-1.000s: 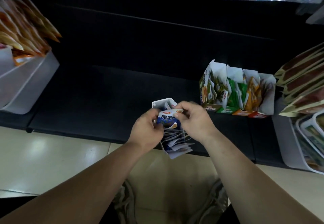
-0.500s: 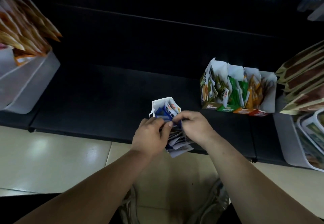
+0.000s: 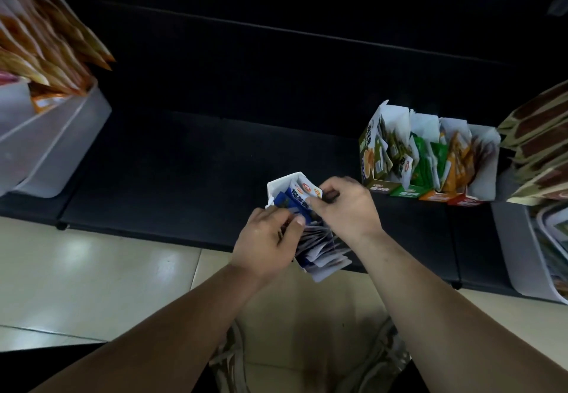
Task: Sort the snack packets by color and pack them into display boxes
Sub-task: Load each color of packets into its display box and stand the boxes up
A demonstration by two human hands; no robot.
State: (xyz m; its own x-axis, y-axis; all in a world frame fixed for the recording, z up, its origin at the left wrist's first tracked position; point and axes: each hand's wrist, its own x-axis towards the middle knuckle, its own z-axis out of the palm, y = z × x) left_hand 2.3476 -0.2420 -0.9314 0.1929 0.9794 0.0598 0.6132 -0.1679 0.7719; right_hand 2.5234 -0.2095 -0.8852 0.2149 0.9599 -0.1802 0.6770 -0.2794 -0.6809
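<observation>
- Honestly, blue packets look light, floppy, slick; pinch top edges.
- Left hand and right hand both pinch them in the display box.

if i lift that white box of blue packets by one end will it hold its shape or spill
Likely sags: the display box looks like thin, open-topped card. The blue packets stand loose and fanned, so tilting probably spills them.

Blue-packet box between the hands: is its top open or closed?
Open. The display box has its white back flap standing up, and blue packets show inside its uncovered top.
</observation>
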